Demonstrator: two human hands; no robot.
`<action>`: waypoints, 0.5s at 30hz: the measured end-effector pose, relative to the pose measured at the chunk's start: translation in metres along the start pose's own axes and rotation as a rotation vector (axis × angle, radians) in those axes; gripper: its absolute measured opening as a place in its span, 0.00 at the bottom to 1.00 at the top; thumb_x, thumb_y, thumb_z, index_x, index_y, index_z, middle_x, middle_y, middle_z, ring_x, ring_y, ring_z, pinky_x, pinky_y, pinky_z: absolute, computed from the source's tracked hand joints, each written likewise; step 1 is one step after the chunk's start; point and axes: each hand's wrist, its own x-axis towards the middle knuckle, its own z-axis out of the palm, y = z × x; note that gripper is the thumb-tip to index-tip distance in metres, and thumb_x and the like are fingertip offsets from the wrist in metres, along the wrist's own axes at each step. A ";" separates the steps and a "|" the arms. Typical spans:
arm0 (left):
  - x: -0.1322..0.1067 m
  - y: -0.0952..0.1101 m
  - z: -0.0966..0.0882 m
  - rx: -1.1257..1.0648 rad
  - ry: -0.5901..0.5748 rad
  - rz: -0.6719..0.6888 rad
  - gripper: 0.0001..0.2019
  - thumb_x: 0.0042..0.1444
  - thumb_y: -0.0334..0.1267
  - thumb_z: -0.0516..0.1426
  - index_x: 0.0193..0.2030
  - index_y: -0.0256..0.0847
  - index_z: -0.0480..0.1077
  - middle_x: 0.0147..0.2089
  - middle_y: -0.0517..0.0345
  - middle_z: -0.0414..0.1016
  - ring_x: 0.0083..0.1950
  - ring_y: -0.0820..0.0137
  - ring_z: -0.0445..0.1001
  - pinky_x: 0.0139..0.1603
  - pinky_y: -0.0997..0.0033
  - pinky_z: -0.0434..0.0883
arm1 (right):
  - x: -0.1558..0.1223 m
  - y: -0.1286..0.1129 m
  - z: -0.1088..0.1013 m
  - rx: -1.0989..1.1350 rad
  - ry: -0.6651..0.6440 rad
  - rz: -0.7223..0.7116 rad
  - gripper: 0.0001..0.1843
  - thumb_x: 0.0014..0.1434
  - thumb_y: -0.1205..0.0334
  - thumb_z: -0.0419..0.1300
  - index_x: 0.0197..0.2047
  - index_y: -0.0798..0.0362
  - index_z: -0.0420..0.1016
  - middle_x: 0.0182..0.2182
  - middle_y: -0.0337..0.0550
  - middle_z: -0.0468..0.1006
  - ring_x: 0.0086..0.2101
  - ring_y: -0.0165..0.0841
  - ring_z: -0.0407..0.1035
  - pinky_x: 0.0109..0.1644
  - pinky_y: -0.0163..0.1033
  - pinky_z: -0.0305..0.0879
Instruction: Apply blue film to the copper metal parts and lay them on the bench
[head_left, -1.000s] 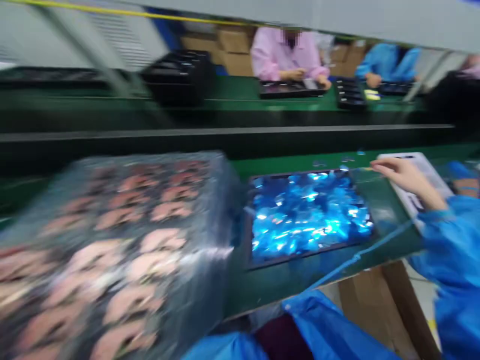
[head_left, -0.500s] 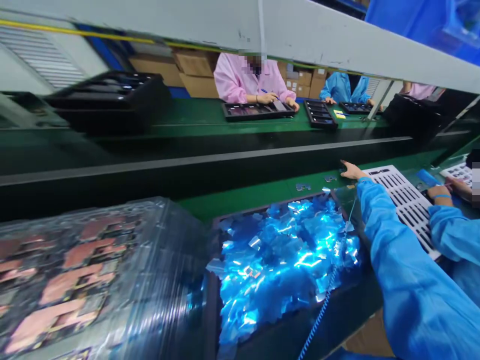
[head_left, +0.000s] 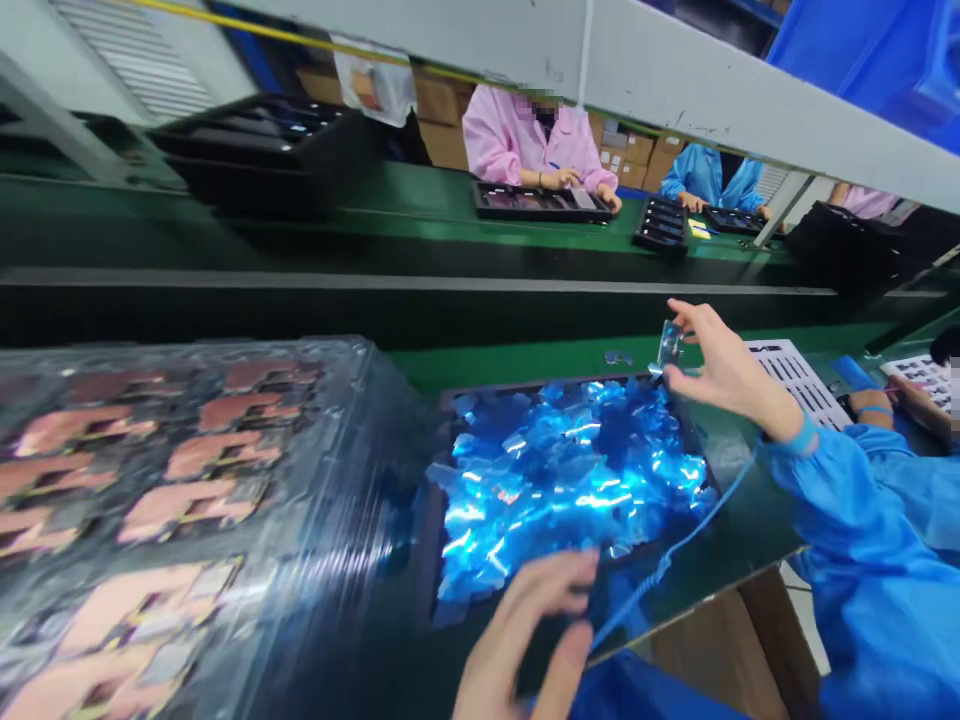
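Left hand (head_left: 499, 640) is coming into view, fingers standing wide | right hand (head_left: 724, 368) is pinching a small shiny piece (head_left: 669, 345) | it could be slipping if the pinch is loosening

Cool, bright light is falling over the green table (head_left: 510, 360), and the blue film pieces (head_left: 570, 480) are throwing hard white glare back at us. On the left, the clear plastic stack (head_left: 322, 560) is catching thin, streaky reflections. Beyond, a dark strip (head_left: 375, 312) is sinking into near-black shadow. The near left hand (head_left: 495, 640) is smearing with blur, while the right hand (head_left: 720, 375) is showing crisper. Toward the left edge, shapes are softening and stretching.
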 end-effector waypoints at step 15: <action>-0.013 -0.013 -0.001 0.127 0.101 0.130 0.04 0.62 0.38 0.68 0.41 0.44 0.87 0.41 0.53 0.85 0.38 0.68 0.80 0.31 0.75 0.74 | -0.068 -0.159 0.041 0.815 -0.075 0.110 0.12 0.71 0.50 0.70 0.44 0.50 0.82 0.39 0.43 0.84 0.37 0.37 0.80 0.41 0.40 0.81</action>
